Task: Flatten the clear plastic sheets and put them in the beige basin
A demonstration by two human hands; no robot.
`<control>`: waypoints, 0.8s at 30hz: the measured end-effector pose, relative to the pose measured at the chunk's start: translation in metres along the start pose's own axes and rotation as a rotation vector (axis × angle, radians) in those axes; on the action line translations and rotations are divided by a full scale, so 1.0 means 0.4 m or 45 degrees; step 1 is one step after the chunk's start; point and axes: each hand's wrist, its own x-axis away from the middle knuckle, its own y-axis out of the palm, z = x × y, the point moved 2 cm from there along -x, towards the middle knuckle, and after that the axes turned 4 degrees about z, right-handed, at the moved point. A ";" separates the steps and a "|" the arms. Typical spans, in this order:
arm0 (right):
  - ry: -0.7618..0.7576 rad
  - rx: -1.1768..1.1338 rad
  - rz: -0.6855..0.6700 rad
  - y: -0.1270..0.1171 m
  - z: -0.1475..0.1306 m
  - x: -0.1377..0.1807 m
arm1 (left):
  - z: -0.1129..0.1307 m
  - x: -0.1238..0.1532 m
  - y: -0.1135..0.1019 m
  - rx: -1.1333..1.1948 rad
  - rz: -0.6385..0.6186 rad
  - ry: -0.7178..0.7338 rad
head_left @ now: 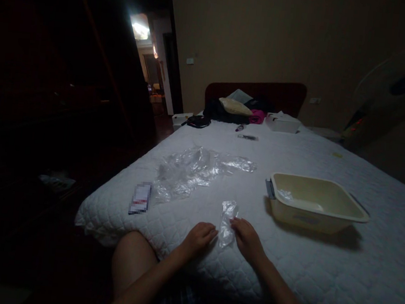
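A small clear plastic bag [227, 222] stands crumpled on the near edge of a white quilted bed [317, 153]. My left hand [199, 236] rests on the quilt with its fingers curled, pinching the bag's lower left side. My right hand [246, 236] is closed on the bag's right edge. A larger sheet of crumpled clear plastic [193, 170] lies spread out beyond my hands, to the left.
A cream plastic basin [314, 202] sits on the bed to the right, something small and clear inside. A small card or packet [141, 197] lies near the bed's left corner. Pillows, clothes and a white box [282, 123] crowd the headboard. The room is dim; my knee shows below.
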 end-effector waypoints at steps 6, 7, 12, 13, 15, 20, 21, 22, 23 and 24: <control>0.129 -0.134 0.005 -0.001 0.003 -0.001 | -0.023 -0.089 0.027 0.228 0.050 -0.223; 0.153 -0.142 0.002 0.000 0.005 -0.001 | -0.022 -0.098 0.032 0.280 0.026 -0.253; 0.338 -0.193 -0.029 0.009 0.017 -0.008 | -0.021 -0.106 0.044 0.436 -0.028 -0.459; 0.387 -0.213 -0.036 0.011 0.019 -0.011 | -0.022 -0.105 0.046 0.458 -0.030 -0.494; 0.470 -0.269 -0.044 0.012 0.017 -0.020 | -0.025 -0.107 0.051 0.484 -0.038 -0.548; 0.611 -0.398 0.006 0.003 -0.001 -0.043 | -0.029 -0.123 0.066 0.421 -0.046 -0.702; 0.632 -0.408 0.022 0.002 -0.003 -0.045 | -0.028 -0.126 0.069 0.385 -0.060 -0.736; 0.654 -0.413 0.039 0.002 -0.004 -0.047 | -0.027 -0.130 0.072 0.345 -0.081 -0.758; 0.676 -0.417 0.053 0.002 -0.003 -0.047 | -0.026 -0.134 0.074 0.304 -0.102 -0.767; 0.699 -0.418 0.065 0.003 -0.002 -0.048 | -0.024 -0.137 0.075 0.265 -0.124 -0.761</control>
